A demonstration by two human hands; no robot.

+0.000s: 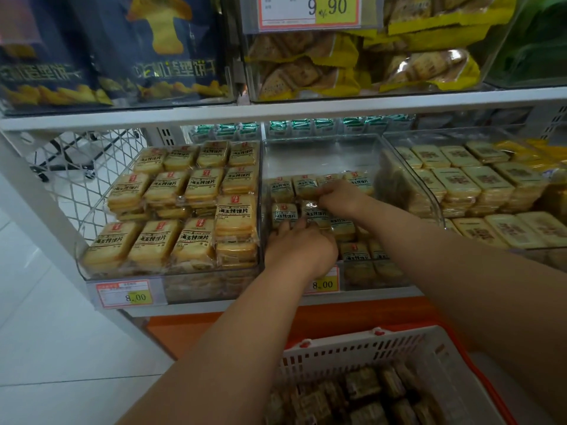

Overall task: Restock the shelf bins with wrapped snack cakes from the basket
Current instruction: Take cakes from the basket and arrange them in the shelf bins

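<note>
Right now both of your hands are inside the middle clear bin point(322, 154) on the lower shelf point(276, 113), which is only partly filled with wrapped snack cakes point(283, 214). Your left hand point(299, 245) lies at the front of that bin, fingers pointing inward and bent over a wrapped cake point(316, 214) in the second row; it appears to be gripping that cake, though the fingertips are partly hidden. Your right hand point(339, 196) reaches further back, its fingers curled down and pinching the wrapper of a cake in the rear row point(306, 185).

Just beside, the left bin point(171, 210) is packed full with stacked yellow cakes, and the right bin point(478, 191) holds pale rectangular packs. Two price tags, one point(127, 294) under the left bin and one point(322, 283) partly behind your left wrist, read 8.00.

Below your forearms, the white slotted basket point(368, 351) with its orange frame sits in front of the shelf, and more wrapped cakes point(362, 394) lie in it. On the upper shelf stand dark blue snack bags point(171, 47) and a bin of yellow-wrapped crackers point(352, 65).
</note>
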